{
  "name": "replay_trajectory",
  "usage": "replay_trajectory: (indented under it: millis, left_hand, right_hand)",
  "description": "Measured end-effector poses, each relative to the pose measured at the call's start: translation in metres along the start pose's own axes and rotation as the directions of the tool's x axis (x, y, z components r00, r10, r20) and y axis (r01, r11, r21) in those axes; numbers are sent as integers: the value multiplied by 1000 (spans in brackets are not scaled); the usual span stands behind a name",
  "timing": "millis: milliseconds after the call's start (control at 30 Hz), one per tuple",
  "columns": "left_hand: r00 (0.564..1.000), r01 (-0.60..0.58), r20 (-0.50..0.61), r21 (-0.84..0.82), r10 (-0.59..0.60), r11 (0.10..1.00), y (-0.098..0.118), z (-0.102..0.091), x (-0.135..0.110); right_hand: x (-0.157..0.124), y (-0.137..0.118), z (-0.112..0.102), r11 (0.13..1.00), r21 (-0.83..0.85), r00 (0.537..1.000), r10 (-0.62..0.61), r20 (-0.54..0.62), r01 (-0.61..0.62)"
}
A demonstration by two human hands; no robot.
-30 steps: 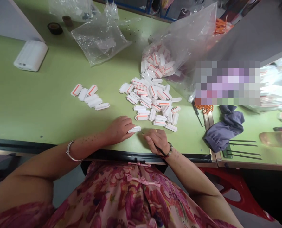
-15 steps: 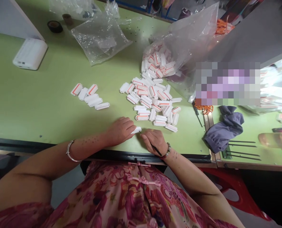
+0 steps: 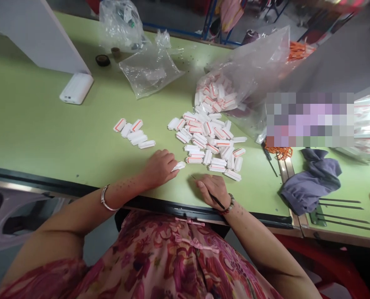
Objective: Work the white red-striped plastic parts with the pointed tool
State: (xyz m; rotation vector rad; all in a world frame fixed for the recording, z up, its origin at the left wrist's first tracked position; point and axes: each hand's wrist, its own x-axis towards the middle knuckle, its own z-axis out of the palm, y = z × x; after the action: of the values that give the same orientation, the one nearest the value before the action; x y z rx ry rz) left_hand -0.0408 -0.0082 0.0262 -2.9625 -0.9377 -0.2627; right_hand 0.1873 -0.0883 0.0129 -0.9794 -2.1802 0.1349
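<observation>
My left hand [image 3: 160, 169] rests near the table's front edge, fingers closed on a small white plastic piece [image 3: 178, 166] that sticks out past the fingertips. My right hand [image 3: 212, 189], to its right, grips a slim black pointed tool [image 3: 216, 201] whose thin tip points towards the white piece without touching it. The exact kind of tool is too small to tell. Just beyond both hands spreads a loose heap of similar white pieces [image 3: 195, 159], many with an orange-red stripe. A smaller group of them [image 3: 138, 137] lies to the left.
A clear bag [image 3: 216, 93] of more white pieces slumps behind the heap. An empty clear bag [image 3: 150, 70], a black tape roll [image 3: 102, 60] and a white box-shaped device [image 3: 77, 89] lie farther back. Purple-grey cloth [image 3: 311, 182] and thin dark rods [image 3: 344, 222] are at right.
My right hand has drawn away from the white piece, taking the tool tip off it. The left hand still holds that piece. The whole view has shifted slightly left and up.
</observation>
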Motion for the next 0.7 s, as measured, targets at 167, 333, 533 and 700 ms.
replay_trajectory:
  millis: [167, 333, 533, 700]
  left_hand:
    - [968, 251, -12, 159, -252, 955, -21, -19, -5]
    - [907, 417, -4, 136, -421, 899, -48, -13, 2]
    - [841, 528, 68, 105, -536, 843, -92, -2, 9]
    - [855, 518, -17, 63, -518, 853, -97, -6, 25]
  right_hand:
    - [2, -2, -2, 999, -34, 1000, 2, 16, -1]
    - [5, -4, -3, 998, -63, 999, -7, 37, 9]
    - [4, -2, -3, 996, -90, 999, 3, 47, 1]
    - [5, -3, -2, 996, -85, 998, -5, 62, 10]
